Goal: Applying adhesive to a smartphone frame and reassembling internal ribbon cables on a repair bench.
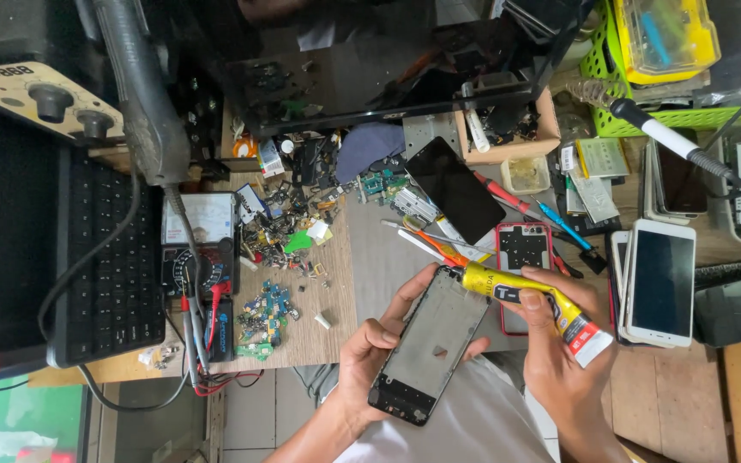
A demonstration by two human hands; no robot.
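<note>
Yellow squeezable glue tube [532, 307] is pinched in the closed right hand [559, 343], nozzle touching the black phone frame [429, 347] gripped by the left hand [369, 356]; steady pressure seems advisable.

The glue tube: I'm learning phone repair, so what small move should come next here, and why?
Probably draw the glue tube slowly along the phone frame's edge. The right hand pinches the tube with its nozzle at the frame's top corner, while the left hand holds the frame tilted above the lap, with the frame's edges exposed.
</note>
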